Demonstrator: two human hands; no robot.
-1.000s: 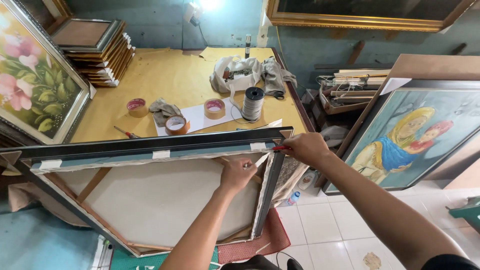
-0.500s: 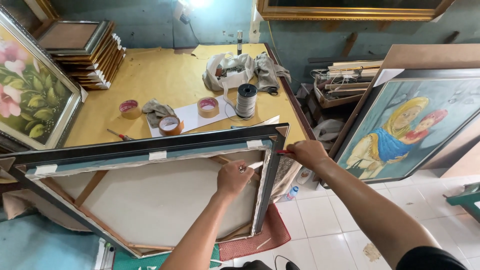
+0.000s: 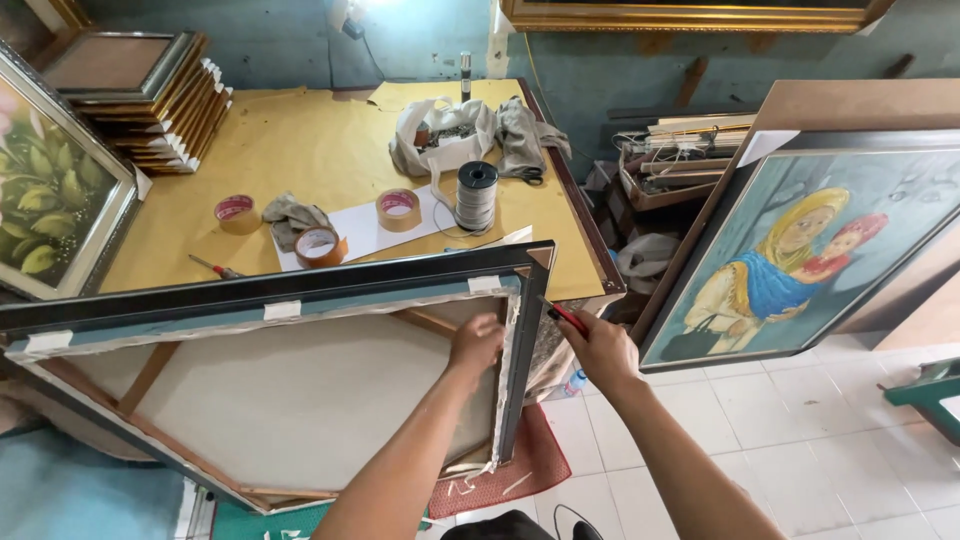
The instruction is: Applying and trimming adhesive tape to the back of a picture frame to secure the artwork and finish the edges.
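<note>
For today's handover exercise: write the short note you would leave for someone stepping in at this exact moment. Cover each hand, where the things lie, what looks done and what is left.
Left hand: pressed flat on the canvas back, by the inner edge of the dark frame.
Right hand: grips a red-handled tool at the frame's right side.
Things: the framed canvas lies face down, tilted over the table edge. Tape rolls, a wire spool and a screwdriver lie on the table.
Done: pale tape tabs sit along the top rail.
Left: the right side is still in hand; whether it is fastened cannot be told.
</note>
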